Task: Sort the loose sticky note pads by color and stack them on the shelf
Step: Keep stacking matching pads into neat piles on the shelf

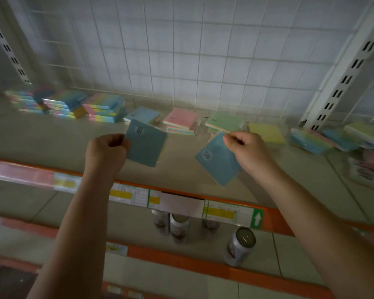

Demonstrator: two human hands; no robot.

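front shelf (52,134) bare | pads (180,120) line the back | loose pile (341,137) right | grid (181,50) behind

A white wire grid panel (181,50) backs the upper shelf, with white slotted uprights at the left (7,46) and right (345,78) sides. An orange price rail (274,219) runs along the shelf's front edge and carries paper labels with yellow bands (127,194), a pink strip (20,171) at the left, and a green tag with a white arrow (257,219). On the shelf below stand several cans: one silver-topped can (241,247) near the front, and others (178,225) further back, partly hidden under the rail. A second orange rail (181,261) edges this lower shelf.
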